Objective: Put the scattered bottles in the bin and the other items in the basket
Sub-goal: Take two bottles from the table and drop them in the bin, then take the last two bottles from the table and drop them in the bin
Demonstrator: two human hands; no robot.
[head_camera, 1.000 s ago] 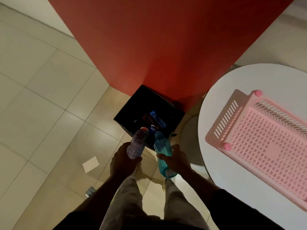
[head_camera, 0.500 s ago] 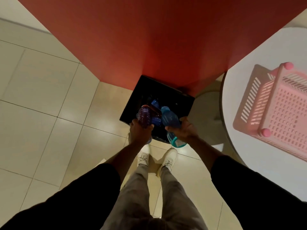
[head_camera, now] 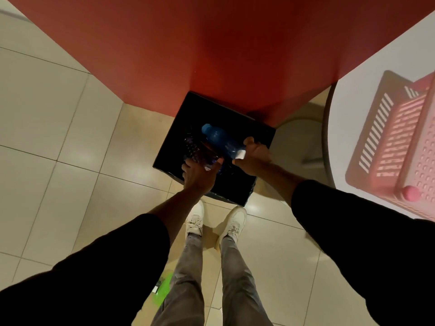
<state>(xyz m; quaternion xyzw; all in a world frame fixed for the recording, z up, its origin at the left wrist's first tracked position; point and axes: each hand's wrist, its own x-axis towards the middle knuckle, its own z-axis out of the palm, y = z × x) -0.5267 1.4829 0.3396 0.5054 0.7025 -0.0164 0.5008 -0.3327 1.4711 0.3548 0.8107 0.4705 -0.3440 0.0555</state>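
Note:
A black square bin stands on the floor against a red wall. My left hand is shut on a clear bottle and holds it inside the bin's opening, neck down. My right hand grips a blue bottle, which lies tilted over the bin with its cap pointing away from me. The bin's dark inside hides whatever lies at its bottom. The pink perforated basket sits on a white round table at the right.
The white round table edges in at the right, close to the bin. My feet stand just in front of the bin. A green item lies on the tiled floor behind my left leg.
Both hands have moved forward and down, carrying the two bottles from above the bin's near edge into its opening. The view has shifted closer over the bin.

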